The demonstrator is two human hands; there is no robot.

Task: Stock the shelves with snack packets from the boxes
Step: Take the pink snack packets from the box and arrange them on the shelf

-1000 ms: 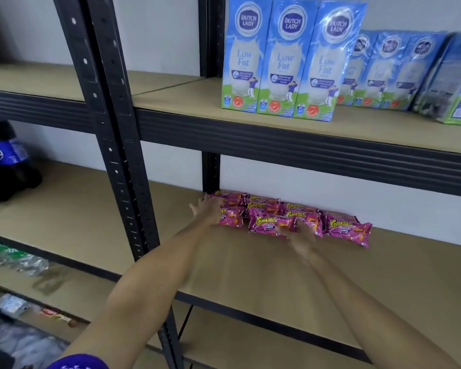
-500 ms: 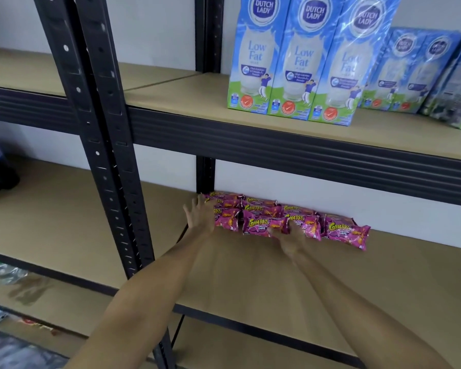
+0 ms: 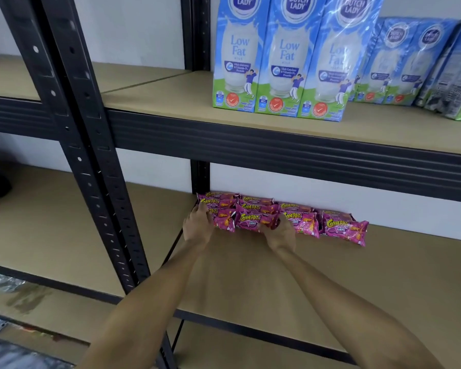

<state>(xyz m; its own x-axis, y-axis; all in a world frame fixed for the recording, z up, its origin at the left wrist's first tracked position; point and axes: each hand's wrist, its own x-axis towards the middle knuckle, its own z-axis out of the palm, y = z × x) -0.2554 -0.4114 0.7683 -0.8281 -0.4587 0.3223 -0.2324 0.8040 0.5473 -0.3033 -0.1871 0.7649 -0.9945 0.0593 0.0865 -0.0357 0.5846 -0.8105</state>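
left hand (image 3: 197,227): your straight fingers press against the snack packets (image 3: 250,222) | right hand (image 3: 280,234): you pinch the front row

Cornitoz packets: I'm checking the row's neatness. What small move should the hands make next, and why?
Probably nudge the front Cornitoz packets back toward the wall: the left hand touches the row's left end, the right hand its middle, and the front packets sit askew.

snack packets (image 3: 253,221): pink, lying in rows against the back wall on the middle shelf (image 3: 250,283)
left grip (image 3: 198,227): fingers straight, pressing the rows' left end
right grip (image 3: 280,234): fingers curled on a front packet's end
milk cartons (image 3: 277,62): upright on the shelf above
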